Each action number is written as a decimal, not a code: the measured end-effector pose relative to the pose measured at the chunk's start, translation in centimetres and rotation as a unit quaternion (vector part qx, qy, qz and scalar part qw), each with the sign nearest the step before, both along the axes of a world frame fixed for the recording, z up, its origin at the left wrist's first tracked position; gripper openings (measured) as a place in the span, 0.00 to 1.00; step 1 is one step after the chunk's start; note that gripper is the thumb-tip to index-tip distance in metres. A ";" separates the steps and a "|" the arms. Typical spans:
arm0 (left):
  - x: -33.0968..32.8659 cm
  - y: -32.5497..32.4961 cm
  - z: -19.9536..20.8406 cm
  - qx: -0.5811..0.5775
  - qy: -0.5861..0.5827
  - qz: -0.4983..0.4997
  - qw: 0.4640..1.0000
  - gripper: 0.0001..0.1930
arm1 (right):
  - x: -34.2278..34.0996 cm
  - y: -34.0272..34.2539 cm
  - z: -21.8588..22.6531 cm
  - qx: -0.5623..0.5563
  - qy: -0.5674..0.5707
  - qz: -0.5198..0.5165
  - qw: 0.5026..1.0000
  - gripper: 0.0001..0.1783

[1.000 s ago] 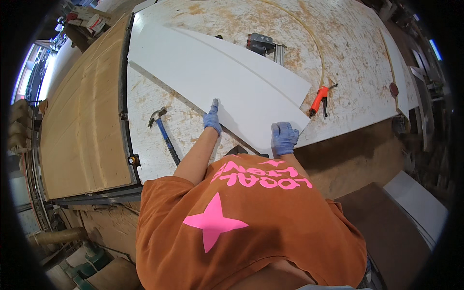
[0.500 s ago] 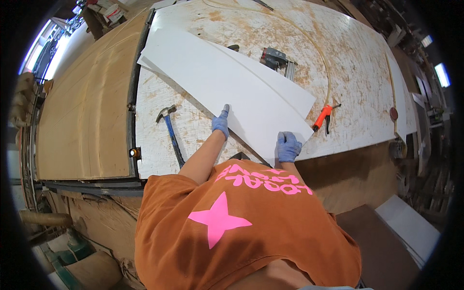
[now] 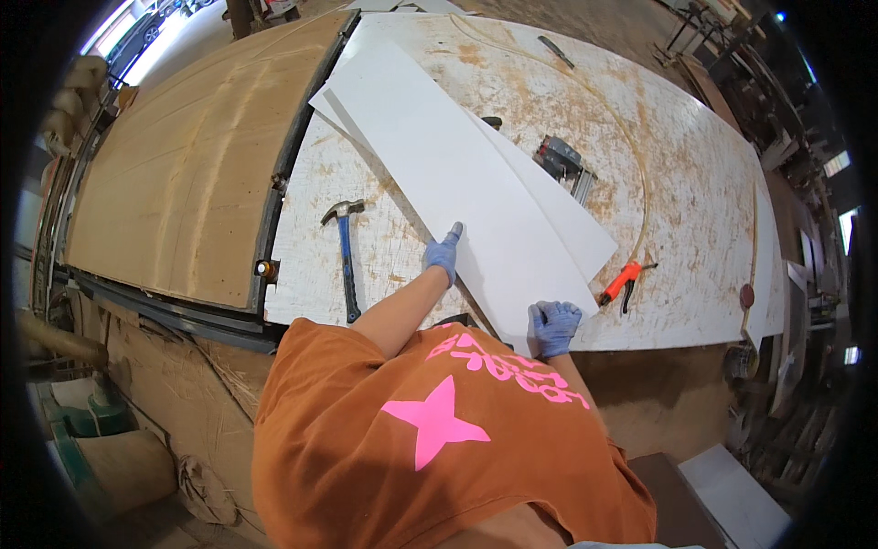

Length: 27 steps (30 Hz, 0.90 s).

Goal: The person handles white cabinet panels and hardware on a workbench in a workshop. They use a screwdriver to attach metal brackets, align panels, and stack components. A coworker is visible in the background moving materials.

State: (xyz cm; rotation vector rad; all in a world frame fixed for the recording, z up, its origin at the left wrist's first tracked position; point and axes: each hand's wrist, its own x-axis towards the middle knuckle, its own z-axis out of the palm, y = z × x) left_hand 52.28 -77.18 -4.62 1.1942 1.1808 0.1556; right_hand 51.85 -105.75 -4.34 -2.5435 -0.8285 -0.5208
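Observation:
A long white board (image 3: 466, 174) lies slantwise on the worktable, overlapping another white board (image 3: 567, 210) that shows along its right side. My left hand (image 3: 443, 253), in a blue glove, grips the top board's left edge, thumb on its face and the other fingers hidden at the edge. At the board's near end, my right hand (image 3: 554, 328), gloved alike, is closed over the edge with its fingers curled. A claw hammer (image 3: 347, 256) with a blue handle rests left of my left arm. Right of the boards lies an orange air blow gun (image 3: 624, 285).
Beyond the boards lies a dark nail gun (image 3: 562, 163). A yellowish hose (image 3: 640, 156) curves over the dusty white tabletop (image 3: 695, 220). A large brown panel (image 3: 183, 174) in a dark frame adjoins on the left. More sheets (image 3: 732, 499) stand low at the right.
The view has turned, so table, boards and tools appear rotated and shifted rightward together. Both hands keep about the same places on the top board.

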 end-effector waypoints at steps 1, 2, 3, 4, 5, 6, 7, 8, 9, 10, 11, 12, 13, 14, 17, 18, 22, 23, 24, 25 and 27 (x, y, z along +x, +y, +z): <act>-0.1 -0.4 1.4 -0.017 -0.023 0.001 1.000 0.44 | -0.1 0.0 -0.2 0.015 0.012 -0.026 0.999 0.07; -0.2 -0.3 1.2 -0.016 -0.029 0.006 0.999 0.44 | -0.2 0.3 -0.4 0.031 0.023 -0.045 0.998 0.08; -0.2 0.0 0.5 -0.015 -0.034 0.010 0.999 0.44 | -0.5 0.6 -0.8 0.035 0.027 -0.092 0.995 0.10; -0.1 0.3 -0.2 -0.013 -0.039 0.012 0.999 0.44 | -0.5 0.8 -1.0 0.041 0.046 -0.116 0.991 0.11; -0.1 0.3 -0.2 -0.012 -0.041 0.009 0.999 0.44 | -0.8 1.1 -0.8 0.046 0.068 -0.145 0.986 0.11; -0.2 0.3 -0.2 -0.020 -0.043 0.011 0.999 0.44 | -1.0 1.3 -0.7 0.051 0.089 -0.174 0.979 0.12; -0.2 0.2 -0.1 -0.028 -0.046 0.012 0.998 0.44 | -1.2 1.5 -0.9 0.034 0.099 -0.190 0.976 0.13; -0.2 0.1 0.4 -0.036 -0.050 0.010 0.998 0.44 | -1.2 1.5 -1.2 0.033 0.092 -0.195 0.976 0.12; -0.1 0.0 0.8 -0.041 -0.037 0.002 0.998 0.46 | -1.2 1.5 -1.6 0.032 0.084 -0.201 0.976 0.11; -0.1 0.0 1.1 -0.046 -0.025 -0.007 0.999 0.48 | -1.2 1.4 -1.9 0.031 0.077 -0.207 0.975 0.11; -0.1 0.2 1.4 -0.049 -0.012 -0.014 0.999 0.50 | -1.3 1.5 -1.5 0.045 0.065 -0.170 0.982 0.10; -0.3 0.3 0.8 -0.047 -0.035 -0.009 0.998 0.50 | -1.5 1.5 -0.8 0.059 0.053 -0.133 0.988 0.09; -0.3 0.3 -0.3 -0.045 -0.057 -0.004 0.997 0.50 | -1.6 1.4 -0.4 0.073 0.041 -0.096 0.992 0.08; -0.2 0.1 -0.4 -0.043 -0.080 -0.004 0.996 0.50 | -1.4 1.2 -0.5 0.062 0.031 -0.078 0.995 0.07; 0.2 0.2 -1.9 -0.049 -0.077 0.016 0.996 0.43 | -0.9 0.8 -0.7 0.036 0.011 -0.030 0.999 0.06; 0.3 0.4 -2.9 -0.053 -0.094 0.018 0.994 0.43 | -0.8 0.8 -0.6 0.031 0.012 -0.022 0.999 0.06; 0.6 0.9 -4.1 -0.046 -0.054 -0.002 0.997 0.44 | -0.8 0.9 -0.8 0.043 0.029 -0.069 0.996 0.07; 0.4 0.7 -3.5 -0.044 -0.051 -0.001 0.998 0.44 | -0.9 1.0 -0.9 0.051 0.046 -0.100 0.993 0.08; 0.5 0.8 -3.7 -0.055 -0.047 -0.006 0.997 0.44 | -1.0 1.1 -1.1 0.059 0.063 -0.131 0.988 0.09; 0.6 1.0 -3.9 -0.065 -0.042 -0.010 0.997 0.44 | -1.0 1.2 -1.2 0.068 0.080 -0.161 0.981 0.09; 0.3 0.9 -3.9 -0.070 -0.045 -0.012 0.996 0.44 | -1.2 1.2 -1.3 0.062 0.091 -0.184 0.977 0.10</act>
